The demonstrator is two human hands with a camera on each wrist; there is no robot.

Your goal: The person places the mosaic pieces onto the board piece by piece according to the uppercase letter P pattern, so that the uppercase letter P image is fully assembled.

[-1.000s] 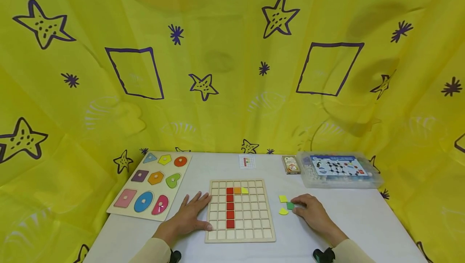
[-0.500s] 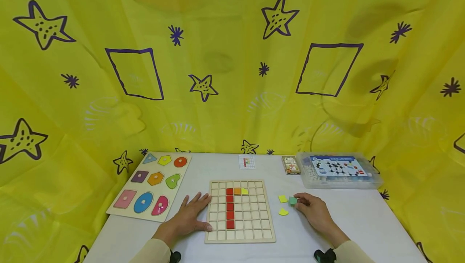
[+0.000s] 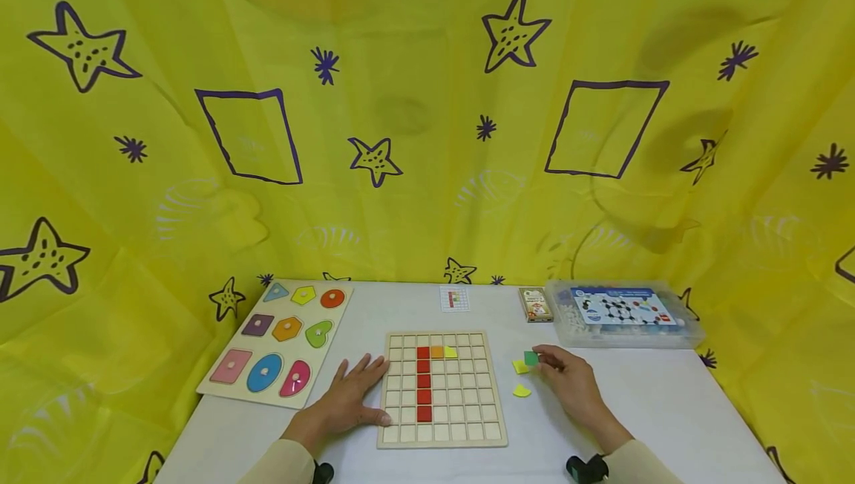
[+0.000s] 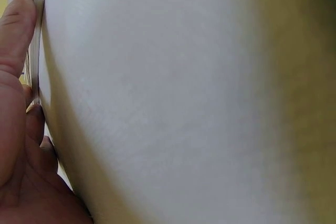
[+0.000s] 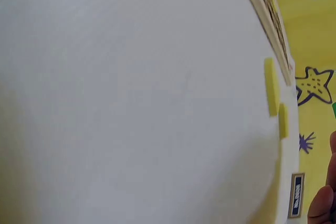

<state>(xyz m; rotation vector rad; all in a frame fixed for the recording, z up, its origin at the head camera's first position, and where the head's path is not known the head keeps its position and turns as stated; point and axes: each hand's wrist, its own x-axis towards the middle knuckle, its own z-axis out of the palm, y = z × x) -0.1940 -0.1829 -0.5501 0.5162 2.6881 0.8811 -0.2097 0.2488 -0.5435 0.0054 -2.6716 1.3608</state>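
Between the thumb and fingers of my right hand a green square tile is pinched, held up off the table. Two yellow pieces lie below and left of it: a yellow square tile, and a yellow rounded tile nearer me. My left hand lies with fingers spread, its fingertips and thumb touching the left edge of the wooden grid board. Set in the board are a column of several red tiles, an orange tile and a yellow tile.
A shape puzzle board lies at the left. Behind the grid is a small pattern card. At back right stand a small card box and a clear plastic case. A yellow curtain hangs behind the white table.
My right hand has lifted the green tile off the table and brought it slightly up and left, over the yellow square tile. The left hand has stayed put.
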